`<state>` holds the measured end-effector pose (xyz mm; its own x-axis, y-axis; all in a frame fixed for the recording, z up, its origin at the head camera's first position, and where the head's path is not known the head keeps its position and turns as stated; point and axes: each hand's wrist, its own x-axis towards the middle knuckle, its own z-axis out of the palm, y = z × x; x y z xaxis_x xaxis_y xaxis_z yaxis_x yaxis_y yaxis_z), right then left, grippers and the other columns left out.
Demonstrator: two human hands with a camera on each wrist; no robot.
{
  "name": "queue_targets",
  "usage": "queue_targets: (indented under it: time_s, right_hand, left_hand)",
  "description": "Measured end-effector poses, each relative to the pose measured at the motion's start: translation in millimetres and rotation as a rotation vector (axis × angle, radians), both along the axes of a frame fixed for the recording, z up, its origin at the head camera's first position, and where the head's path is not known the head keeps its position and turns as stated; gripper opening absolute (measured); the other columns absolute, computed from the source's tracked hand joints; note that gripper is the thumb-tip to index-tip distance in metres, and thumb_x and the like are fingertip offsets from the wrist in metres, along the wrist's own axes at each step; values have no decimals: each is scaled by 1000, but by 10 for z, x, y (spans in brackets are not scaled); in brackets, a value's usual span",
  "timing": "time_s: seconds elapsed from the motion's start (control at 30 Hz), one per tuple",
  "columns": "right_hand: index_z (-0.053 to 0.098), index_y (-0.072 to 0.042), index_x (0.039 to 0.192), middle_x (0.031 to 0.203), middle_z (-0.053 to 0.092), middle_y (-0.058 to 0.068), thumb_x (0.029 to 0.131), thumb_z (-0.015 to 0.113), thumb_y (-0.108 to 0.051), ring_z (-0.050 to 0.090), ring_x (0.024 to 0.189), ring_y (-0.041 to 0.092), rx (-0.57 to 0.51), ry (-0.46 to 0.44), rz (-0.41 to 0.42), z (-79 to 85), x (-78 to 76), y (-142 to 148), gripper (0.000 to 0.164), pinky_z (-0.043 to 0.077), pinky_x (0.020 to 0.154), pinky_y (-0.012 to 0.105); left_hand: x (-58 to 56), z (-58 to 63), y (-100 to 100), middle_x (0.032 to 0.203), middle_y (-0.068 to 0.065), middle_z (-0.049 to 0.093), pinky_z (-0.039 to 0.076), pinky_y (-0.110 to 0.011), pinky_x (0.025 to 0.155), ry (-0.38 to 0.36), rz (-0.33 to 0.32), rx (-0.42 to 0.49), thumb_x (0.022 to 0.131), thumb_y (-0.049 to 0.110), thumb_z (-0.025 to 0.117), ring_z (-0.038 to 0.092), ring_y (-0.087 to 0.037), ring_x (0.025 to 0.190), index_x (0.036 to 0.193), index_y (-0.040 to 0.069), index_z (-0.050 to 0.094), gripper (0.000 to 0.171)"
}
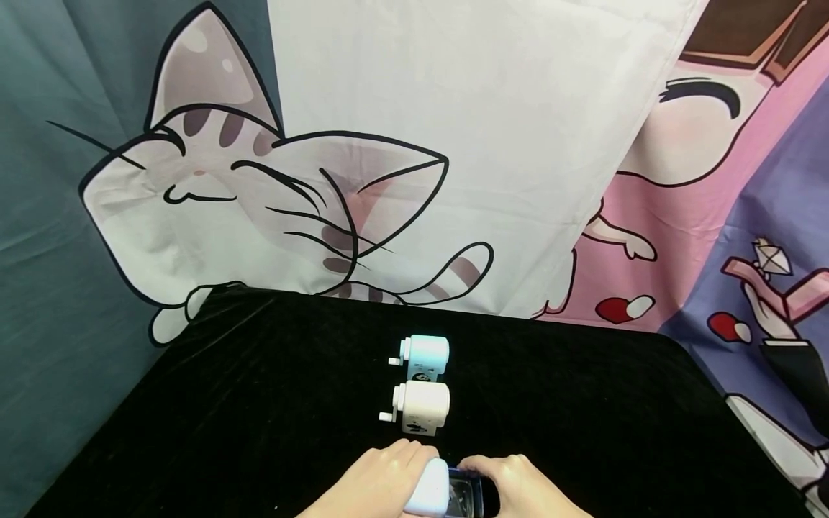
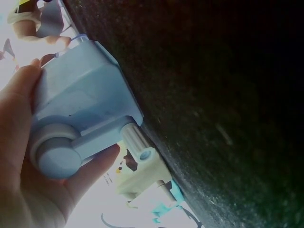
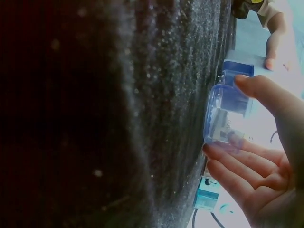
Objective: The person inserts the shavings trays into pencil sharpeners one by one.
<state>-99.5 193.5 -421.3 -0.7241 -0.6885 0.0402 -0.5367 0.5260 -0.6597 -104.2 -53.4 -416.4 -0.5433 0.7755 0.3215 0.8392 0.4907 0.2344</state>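
Observation:
In the head view, my left hand (image 1: 382, 478) grips a pale blue hand-crank pencil sharpener (image 1: 430, 489) at the near edge of the black cloth. The left wrist view shows its body (image 2: 85, 90) between thumb and fingers, with the crank arm (image 2: 102, 135) toward the camera. My right hand (image 1: 527, 489) holds the clear blue shavings drawer (image 1: 463, 496) at the sharpener's right side. In the right wrist view, the thumb lies on one side of the drawer (image 3: 230, 102) and the fingertips on the other; the drawer juts from the body.
Beyond my hands stand a white crank sharpener (image 1: 424, 406) and, behind it, a light blue one (image 1: 427, 354), cranks facing left. Black cloth (image 1: 259, 403) covers the table. A cartoon cat curtain (image 1: 518, 144) hangs along its back edge.

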Motion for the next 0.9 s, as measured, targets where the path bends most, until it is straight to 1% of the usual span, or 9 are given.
queue_targets:
  time_s: [0.23,0.47,0.7,0.8,0.9]
  right_hand:
    - [56,-10,113,101,66,0,76,66,-50,59,86,4,16,-5,26,0,0,-30,55,52,70,25]
    - [55,-10,112,100,66,2,77,66,-48,59,86,3,2,16,46,-2,-12,-62,53,51,70,22]
    - [55,-10,112,100,66,1,78,66,-48,59,86,3,16,47,61,-5,-16,-94,53,51,70,22]
    - [55,-9,113,101,66,1,78,65,-48,59,86,3,15,46,63,-15,-13,-119,53,51,70,21]
    - [55,-9,112,100,66,0,78,65,-47,59,85,2,12,39,64,-17,-12,-143,52,51,70,21]
  left_hand:
    - [3,-8,2,91,8,53,41,-10,59,-18,10,2,76,51,63,47,0,79,109,14,48,52]
    - [9,-7,0,90,8,54,41,-10,58,-3,8,15,75,52,64,47,0,79,109,14,48,53]
    - [7,-2,-1,91,8,54,42,-11,59,12,10,-3,73,53,66,47,0,79,109,13,48,57]
    - [11,-6,3,90,7,54,42,-11,59,32,12,-3,71,52,68,47,0,79,109,13,49,58]
    - [15,-6,2,91,7,54,42,-11,59,35,12,3,71,52,68,48,0,80,109,13,49,58]
